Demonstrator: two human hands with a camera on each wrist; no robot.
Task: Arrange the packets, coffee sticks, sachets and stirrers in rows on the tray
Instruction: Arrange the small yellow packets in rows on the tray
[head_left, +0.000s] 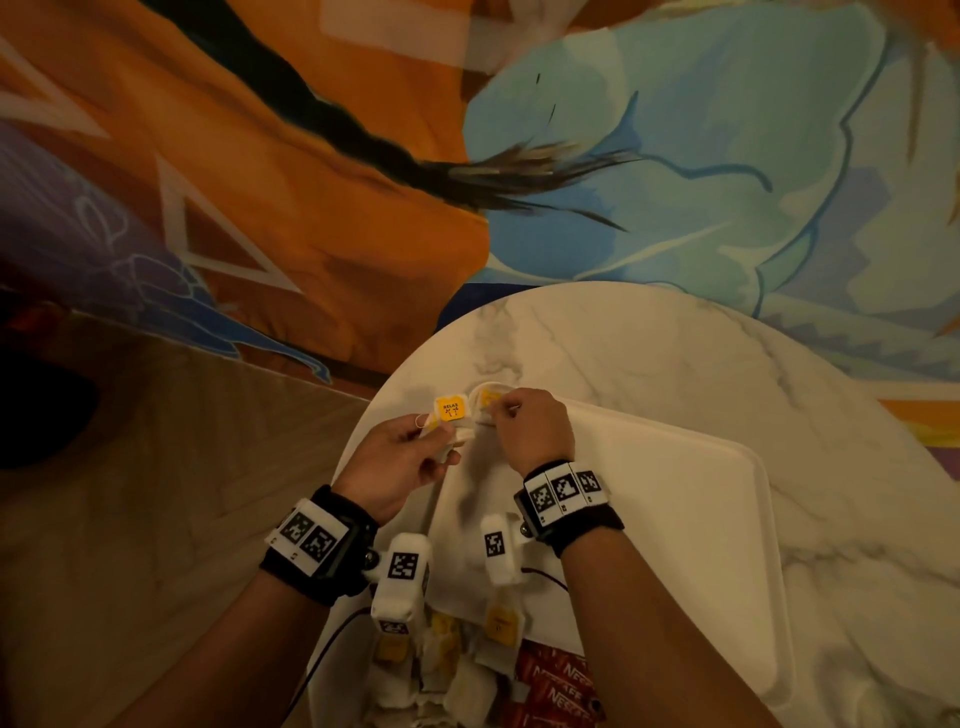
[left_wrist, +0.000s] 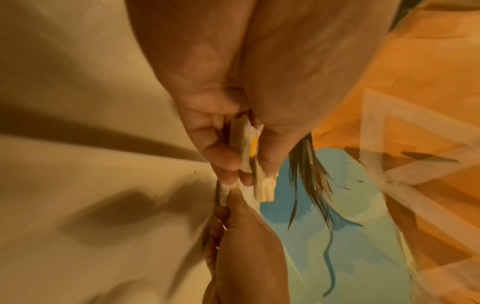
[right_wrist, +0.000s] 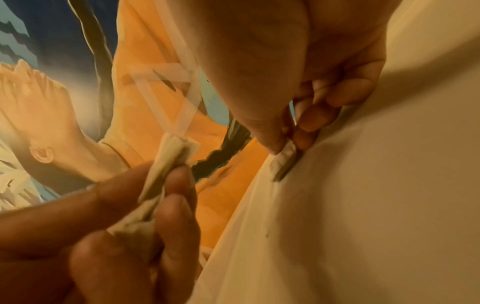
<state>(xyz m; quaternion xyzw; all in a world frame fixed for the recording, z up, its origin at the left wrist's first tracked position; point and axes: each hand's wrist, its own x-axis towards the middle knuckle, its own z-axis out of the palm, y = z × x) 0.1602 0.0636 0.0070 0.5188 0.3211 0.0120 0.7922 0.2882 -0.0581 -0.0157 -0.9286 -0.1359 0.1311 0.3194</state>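
The left hand keeps a small stack of sachets in its grip, likely as a ready supply. The right hand pinches one sachet at the far left corner of the white tray, apparently to start a row there. More sachets and red coffee sticks wait on the near tabletop.

"RELAX" is printed in dark letters on the yellow tag of the tea bag held at the tray's far corner | "NESCAFE" is read in white on the red coffee sticks at the near edge of the table | black-and-white square code markers are carried on the wristbands, no letters readable
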